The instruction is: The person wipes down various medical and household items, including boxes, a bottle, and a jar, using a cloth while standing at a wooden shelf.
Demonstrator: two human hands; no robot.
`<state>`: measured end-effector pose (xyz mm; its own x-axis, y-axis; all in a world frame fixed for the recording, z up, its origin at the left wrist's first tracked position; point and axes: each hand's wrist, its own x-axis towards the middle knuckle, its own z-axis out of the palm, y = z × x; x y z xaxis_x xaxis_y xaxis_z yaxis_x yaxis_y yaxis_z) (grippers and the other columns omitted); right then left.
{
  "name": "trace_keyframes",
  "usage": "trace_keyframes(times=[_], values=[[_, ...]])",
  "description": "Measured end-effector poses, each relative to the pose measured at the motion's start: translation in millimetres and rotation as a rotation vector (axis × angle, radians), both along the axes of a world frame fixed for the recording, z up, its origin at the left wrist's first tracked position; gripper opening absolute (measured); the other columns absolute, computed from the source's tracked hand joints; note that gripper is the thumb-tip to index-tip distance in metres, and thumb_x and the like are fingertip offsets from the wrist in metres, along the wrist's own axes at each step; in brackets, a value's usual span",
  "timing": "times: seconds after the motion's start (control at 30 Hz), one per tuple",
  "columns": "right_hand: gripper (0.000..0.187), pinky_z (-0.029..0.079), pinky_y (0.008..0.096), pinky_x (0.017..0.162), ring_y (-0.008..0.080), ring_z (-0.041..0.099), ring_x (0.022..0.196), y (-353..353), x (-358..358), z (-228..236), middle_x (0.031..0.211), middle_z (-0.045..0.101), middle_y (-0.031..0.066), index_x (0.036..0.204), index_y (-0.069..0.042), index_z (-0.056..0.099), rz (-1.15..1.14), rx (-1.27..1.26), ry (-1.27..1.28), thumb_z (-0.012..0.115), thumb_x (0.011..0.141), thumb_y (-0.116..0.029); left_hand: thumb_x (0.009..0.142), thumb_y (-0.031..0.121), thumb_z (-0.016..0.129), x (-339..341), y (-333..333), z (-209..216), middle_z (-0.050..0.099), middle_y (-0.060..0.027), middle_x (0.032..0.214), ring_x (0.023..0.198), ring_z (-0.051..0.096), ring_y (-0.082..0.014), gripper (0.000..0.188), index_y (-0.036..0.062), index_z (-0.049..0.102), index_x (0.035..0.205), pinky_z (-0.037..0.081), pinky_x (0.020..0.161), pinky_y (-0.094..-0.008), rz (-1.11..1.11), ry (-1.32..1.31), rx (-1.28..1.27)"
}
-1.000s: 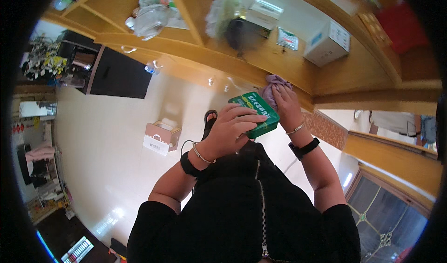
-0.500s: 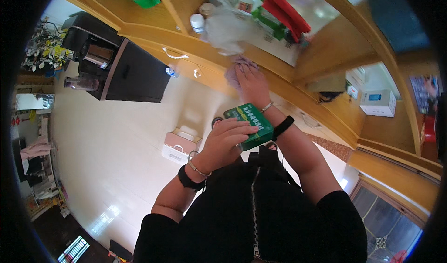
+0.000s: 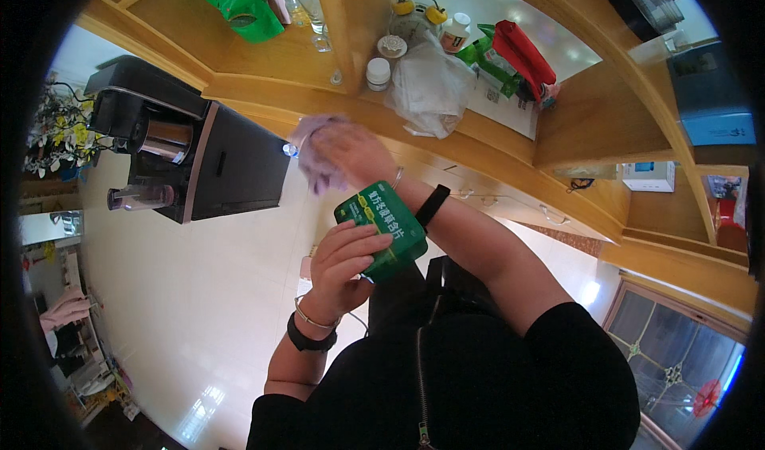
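My left hand is closed round a green box with rounded corners and pale printing on its lid. The thumb side is under the box and the fingers lie across its top. Beyond it, my right hand, slightly smeared by motion, grips a crumpled light purple cloth. Part of the cloth hangs down below the fingers. The cloth is at the front edge of the wooden cabinet; whether it touches the wood I cannot tell. My right forearm passes just beyond the green box.
On the cabinet shelf stand a white lidded jar, a clear plastic bag, a red packet and a white bottle. A green pouch lies in the left compartment. At left is a black cabinet with a drinks machine.
My right hand and the cloth have moved left along the cabinet's front edge. The left hand has shifted a little left with the green box. The view has shifted too.
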<state>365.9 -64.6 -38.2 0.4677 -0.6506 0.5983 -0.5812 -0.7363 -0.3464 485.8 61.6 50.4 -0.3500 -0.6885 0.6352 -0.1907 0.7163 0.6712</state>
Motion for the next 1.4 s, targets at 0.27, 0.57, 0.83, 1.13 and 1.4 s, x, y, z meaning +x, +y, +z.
trace_keyframes(times=[0.27,0.57,0.83,1.13,1.4], values=[[0.034,0.048,0.0338,0.082,0.0262,0.057,0.101,11.8,-40.6,3.6,0.105,0.061,0.0121,0.111,-0.008,0.058,0.228,0.384,0.233,0.052,0.078,-0.009,0.066,-0.007,0.06,-28.5,3.7,-3.1,0.063,-0.0101,0.112,0.102,0.059,-0.0309,0.051,0.0139,0.042,0.109,0.043,0.093,-0.0436,-0.128,0.024,0.039],[0.033,0.049,0.0346,0.078,0.0297,0.061,0.09,139.8,-210.2,63.8,0.101,0.064,0.0104,0.101,-0.01,0.061,0.364,1.057,-0.248,0.069,0.072,-0.024,0.074,0.001,0.066,-131.3,16.5,12.6,0.063,-0.0115,0.109,0.099,0.061,-0.0318,0.04,0.0115,0.047,0.107,0.045,0.088,-0.0453,-0.279,-0.132,-0.029],[0.038,0.049,0.0353,0.076,0.0293,0.061,0.087,250.5,-393.3,80.2,0.098,0.064,0.0106,0.102,-0.013,0.061,0.031,0.986,-0.155,0.072,0.066,-0.012,0.074,0.003,0.062,-312.8,51.5,13.5,0.061,-0.0102,0.113,0.107,0.057,-0.0296,0.037,0.0082,0.052,0.109,0.042,0.094,-0.045,-0.463,-0.128,-0.045],[0.057,0.046,0.0357,0.085,0.0285,0.059,0.099,302.9,-515.6,72.7,0.106,0.061,0.0155,0.116,-0.007,0.05,-0.187,0.985,-0.308,0.071,0.063,-0.008,0.071,-0.003,0.06,-451.4,66.3,-10.4,0.056,-0.0077,0.121,0.118,0.049,-0.0302,0.041,0.0115,0.048,0.107,0.037,0.099,-0.048,-0.464,-0.302,-0.123],[0.072,0.041,0.0341,0.096,0.0278,0.053,0.115,300.2,-543.1,41.0,0.123,0.054,0.0184,0.137,-0.004,0.027,-0.191,0.761,-0.69,0.062,0.073,-0.002,0.065,-0.014,0.059,-478.5,54.9,-50.8,0.052,-0.0131,0.123,0.121,0.042,-0.0407,0.048,0.0103,0.042,0.103,0.038,0.1,-0.0467,-0.406,-0.202,-0.014]])
